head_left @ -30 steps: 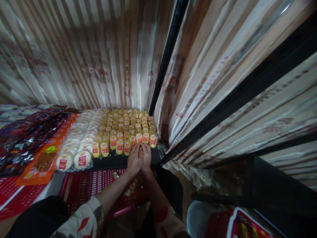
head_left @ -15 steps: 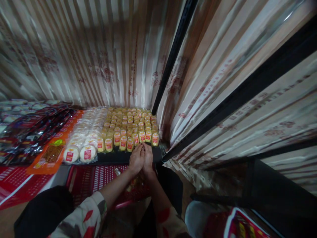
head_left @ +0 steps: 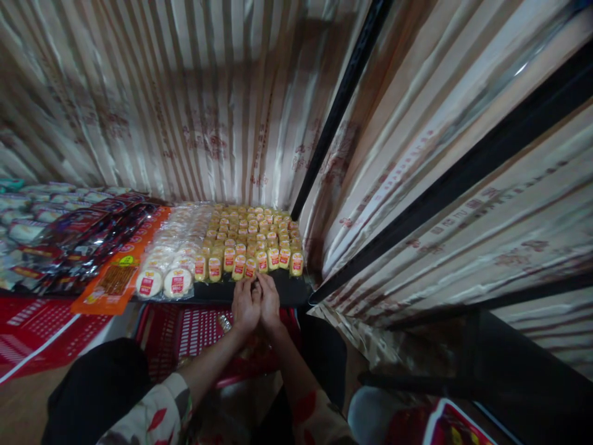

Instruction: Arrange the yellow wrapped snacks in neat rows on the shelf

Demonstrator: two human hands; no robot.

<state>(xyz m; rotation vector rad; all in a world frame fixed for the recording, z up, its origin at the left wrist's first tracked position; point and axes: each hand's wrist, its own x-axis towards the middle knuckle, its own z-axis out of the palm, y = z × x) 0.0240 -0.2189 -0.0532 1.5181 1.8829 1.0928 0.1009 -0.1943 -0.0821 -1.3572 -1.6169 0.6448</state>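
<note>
Rows of small yellow snack packs (head_left: 252, 238) with red labels fill a dark shelf (head_left: 217, 293) in front of me. My left hand (head_left: 244, 306) and my right hand (head_left: 270, 303) sit side by side at the shelf's front edge. Their fingers are bent, and the tips are closed together on one yellow pack (head_left: 250, 268) in the front row. That pack sits slightly lower than its neighbours. Both forearms come up from the bottom in patterned sleeves.
Round white packs (head_left: 163, 281) lie left of the yellow ones, then an orange packet (head_left: 111, 284) and dark packets (head_left: 78, 244). A red basket (head_left: 185, 334) stands below the shelf. Striped plastic curtains (head_left: 194, 105) and a black post (head_left: 343, 105) close in the back and right.
Both hands have slid a little left along the front row, from the packs near its right end to one nearer the middle. Their fingers have curled in. The view has tilted slightly.
</note>
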